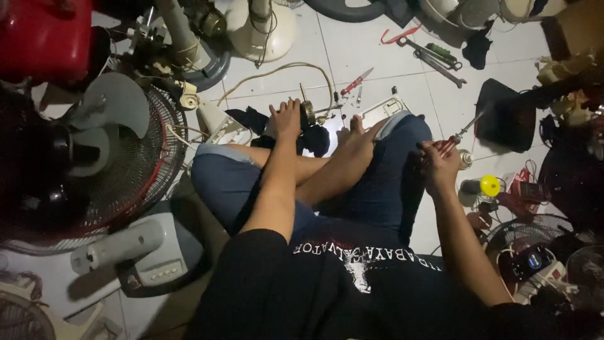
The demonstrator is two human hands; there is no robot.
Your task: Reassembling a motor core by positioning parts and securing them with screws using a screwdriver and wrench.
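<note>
left hand (286,118) flat, ungripping, on fan motor (308,113) | right hand (438,162) clenching screwdriver (458,137) | risk: unclamped motor may roll

Fan motor (307,114) before crossed legs, under left hand (284,119); screwdriver (458,137) in right hand (438,162), right of knee.

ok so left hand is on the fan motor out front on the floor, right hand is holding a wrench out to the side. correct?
Not quite. The left hand does rest on the fan motor on the tiled floor, but the right hand grips a red-handled screwdriver, not a wrench. The wrenches lie untouched farther off on the floor. The head view shows it.
</note>
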